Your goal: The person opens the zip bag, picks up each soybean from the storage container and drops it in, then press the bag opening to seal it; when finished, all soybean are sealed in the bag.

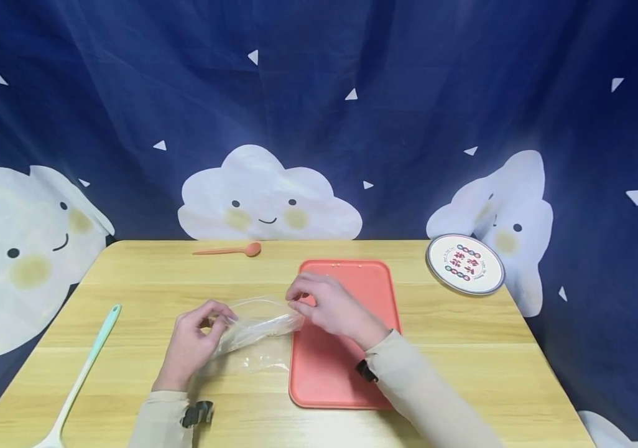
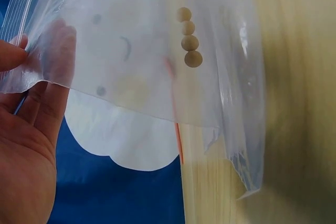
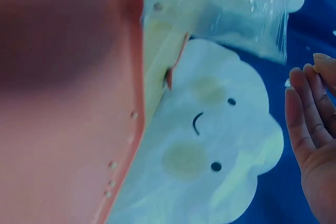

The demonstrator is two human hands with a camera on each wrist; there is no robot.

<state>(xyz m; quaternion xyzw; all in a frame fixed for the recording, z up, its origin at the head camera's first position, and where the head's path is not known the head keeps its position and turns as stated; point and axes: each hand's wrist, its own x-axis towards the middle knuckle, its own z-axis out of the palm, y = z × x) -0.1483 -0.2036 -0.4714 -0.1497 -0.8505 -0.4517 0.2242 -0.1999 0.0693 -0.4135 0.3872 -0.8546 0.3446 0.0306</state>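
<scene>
In the head view my left hand (image 1: 193, 342) pinches the top edge of a clear zip bag (image 1: 257, 330), left of the pink tray (image 1: 347, 367). Several small tan balls (image 2: 189, 42) in a row show through the bag's film in the left wrist view. My right hand (image 1: 330, 308) is over the tray's left edge, close to the bag's right end. Between thumb and fingertip it pinches what looks like one small tan ball (image 3: 315, 68); the fingers largely cover it. A few pale balls (image 3: 112, 164) lie along the tray's far edge.
An orange spoon (image 1: 252, 249) lies at the table's back edge. A mint-handled long utensil (image 1: 86, 367) lies at left, its head cut off by the frame. At the back right is a round white plate (image 1: 464, 264) with printed lettering. A blue cloud-patterned curtain (image 1: 308, 118) hangs behind.
</scene>
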